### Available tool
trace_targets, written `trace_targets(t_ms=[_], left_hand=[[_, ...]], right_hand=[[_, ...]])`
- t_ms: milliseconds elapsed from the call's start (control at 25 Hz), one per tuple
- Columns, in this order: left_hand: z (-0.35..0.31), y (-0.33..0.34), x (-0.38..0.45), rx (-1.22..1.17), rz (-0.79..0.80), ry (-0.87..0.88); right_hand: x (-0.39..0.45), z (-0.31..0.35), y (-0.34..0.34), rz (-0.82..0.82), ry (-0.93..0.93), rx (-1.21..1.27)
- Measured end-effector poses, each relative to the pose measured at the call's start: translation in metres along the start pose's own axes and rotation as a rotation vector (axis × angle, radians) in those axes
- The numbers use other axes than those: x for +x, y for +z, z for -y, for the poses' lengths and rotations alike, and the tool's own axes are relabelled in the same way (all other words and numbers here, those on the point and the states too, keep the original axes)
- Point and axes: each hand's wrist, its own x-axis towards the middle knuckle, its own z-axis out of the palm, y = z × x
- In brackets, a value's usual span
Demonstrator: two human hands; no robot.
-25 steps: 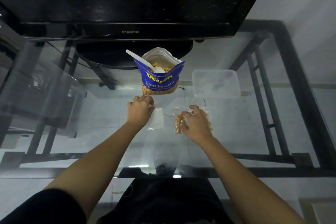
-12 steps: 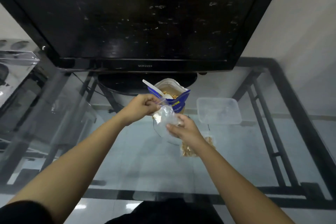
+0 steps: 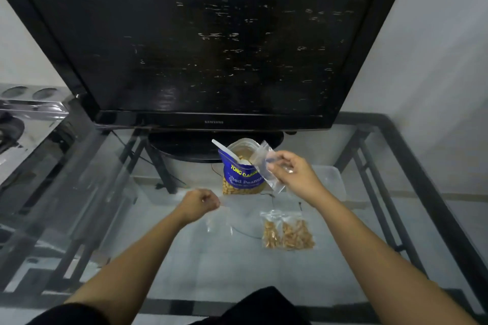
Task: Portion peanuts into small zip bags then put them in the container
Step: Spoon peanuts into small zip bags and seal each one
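Note:
A blue peanut bag (image 3: 241, 179) stands open on the glass table, with a white plastic spoon (image 3: 223, 149) sticking out of it. My right hand (image 3: 294, 177) pinches one empty clear zip bag (image 3: 264, 166) in the air, just right of the peanut bag's mouth. Lower and to the left, my left hand (image 3: 200, 203) is closed on the edge of the spare empty zip bags (image 3: 219, 219), which look blurred. Two filled zip bags of peanuts (image 3: 287, 231) lie side by side on the glass. The clear plastic container (image 3: 336, 183) sits behind my right wrist, partly hidden.
A large black television (image 3: 211, 34) on its stand (image 3: 184, 145) fills the back of the glass table (image 3: 264, 277). The table's black metal frame (image 3: 433, 192) runs along the right and front edges. A wall is at the right, and a shiny appliance (image 3: 29, 113) at the left.
My hands have come apart. The right one carried a single empty bag up and right to the peanut bag; the left dropped down with the spare bags. The camera has tilted upward.

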Motion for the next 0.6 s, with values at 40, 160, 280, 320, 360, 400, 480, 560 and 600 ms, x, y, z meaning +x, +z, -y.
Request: trace_targets(t_ms=[40, 160, 280, 320, 360, 400, 480, 560, 600], left_hand=[[0.012, 0.011, -0.001, 0.052, -0.012, -0.026], [0.036, 0.028, -0.003, 0.18, -0.076, -0.104], [0.032, 0.02, -0.004, 0.439, -0.113, -0.151], [0.024, 0.012, -0.002, 0.473, -0.155, -0.114], [0.009, 0.003, -0.003, 0.433, -0.197, -0.061], [-0.006, -0.007, -0.004, 0.273, -0.229, -0.007], [-0.041, -0.026, -0.01, -0.276, -0.141, -0.005], [-0.066, -0.04, -0.013, -0.623, 0.016, 0.008], [-0.073, -0.044, -0.012, -0.666, 0.069, 0.031]], right_hand=[[0.0, 0.001, -0.001, 0.016, -0.015, -0.008], [-0.001, 0.004, -0.001, 0.077, -0.034, -0.002], [-0.001, 0.005, 0.002, 0.097, -0.041, 0.009], [0.0, 0.005, 0.004, 0.101, -0.041, 0.014], [0.001, 0.007, 0.006, 0.109, -0.038, 0.018], [0.002, 0.009, 0.009, 0.118, -0.03, 0.019], [0.003, 0.015, 0.014, 0.153, -0.026, 0.018], [0.002, 0.022, 0.018, 0.193, -0.037, 0.058], [0.001, 0.026, 0.019, 0.213, -0.041, 0.09]])
